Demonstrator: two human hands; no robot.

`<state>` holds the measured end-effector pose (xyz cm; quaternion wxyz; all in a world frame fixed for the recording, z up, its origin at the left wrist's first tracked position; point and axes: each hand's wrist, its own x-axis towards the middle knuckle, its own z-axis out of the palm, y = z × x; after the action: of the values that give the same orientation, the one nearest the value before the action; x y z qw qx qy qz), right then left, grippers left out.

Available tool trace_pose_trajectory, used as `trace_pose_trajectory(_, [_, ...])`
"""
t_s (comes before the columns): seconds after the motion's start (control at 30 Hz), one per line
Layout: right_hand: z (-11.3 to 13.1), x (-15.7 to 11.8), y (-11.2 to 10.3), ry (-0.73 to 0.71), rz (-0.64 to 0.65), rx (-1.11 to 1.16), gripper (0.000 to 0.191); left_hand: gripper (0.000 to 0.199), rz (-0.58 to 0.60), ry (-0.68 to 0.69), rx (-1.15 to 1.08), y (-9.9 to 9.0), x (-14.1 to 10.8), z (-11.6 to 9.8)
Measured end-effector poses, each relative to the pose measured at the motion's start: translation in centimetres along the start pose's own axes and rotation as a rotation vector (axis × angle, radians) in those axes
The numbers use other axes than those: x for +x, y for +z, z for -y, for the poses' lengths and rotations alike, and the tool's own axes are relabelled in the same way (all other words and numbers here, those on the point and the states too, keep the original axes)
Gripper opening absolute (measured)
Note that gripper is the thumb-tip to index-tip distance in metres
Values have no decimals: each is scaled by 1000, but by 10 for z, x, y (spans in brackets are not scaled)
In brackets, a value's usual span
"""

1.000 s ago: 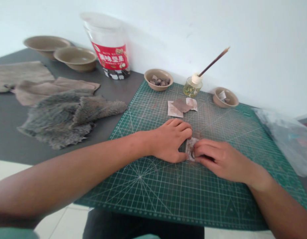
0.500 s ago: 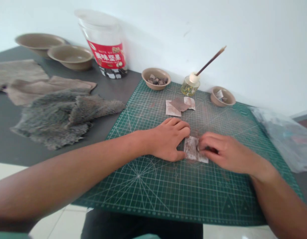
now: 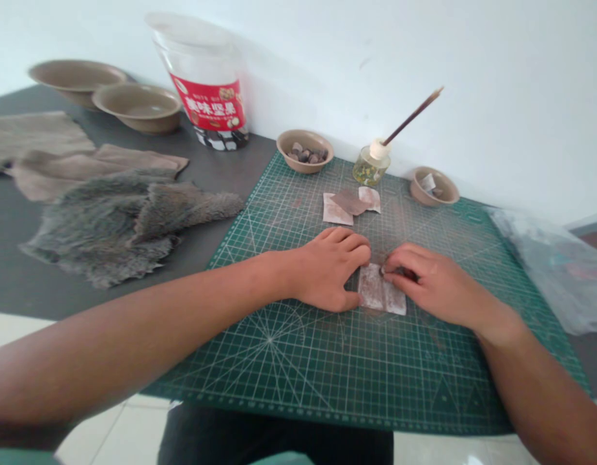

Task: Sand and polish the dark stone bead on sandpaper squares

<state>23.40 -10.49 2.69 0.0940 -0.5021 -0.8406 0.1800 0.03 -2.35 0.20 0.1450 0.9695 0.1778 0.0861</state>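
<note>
A square of worn sandpaper, whitish and smeared with brown dust, lies on the green cutting mat. My left hand rests flat at its left side, thumb and fingers apart, with the tips at the sheet's edge. Pinched in my right hand is a small dark piece, like a pebble, touching the upper part of the sheet; my fingers mostly hide it. Further back lie several overlapping sandpaper pieces, one of them browner.
Behind stand a bowl of small brown stones, an oil bottle with a brush, and another small bowl. Grey cloths, two bowls and a plastic tub are leftward. A clear bag lies right.
My right hand has slid a little up and away along the sandpaper with the small piece, uncovering more of the sheet. My left hand stays in place.
</note>
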Motion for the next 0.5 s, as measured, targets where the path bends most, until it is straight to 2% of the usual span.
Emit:
trace_pose_trajectory(0.13, [2,2,3,-104,112,84,9,49,-12,17,-4,1,0,0])
trace_pose_trajectory(0.27, [0,3,2,20,-30,-16,6,47,-15,8,2,1,0,0])
trace_pose_trajectory(0.33, [1,2,1,1,41,9,6,46,-12,5,0,0,0,0])
trace_pose_trajectory(0.4, [3,2,2,-76,120,69,9,48,-7,14,-9,0,0,0])
trace_pose_trajectory(0.43, [4,2,3,-89,116,79,10,49,-4,17,-11,0,0,0])
trace_pose_trajectory(0.5, [5,3,3,-37,22,36,9,48,-2,11,-9,0,0,0])
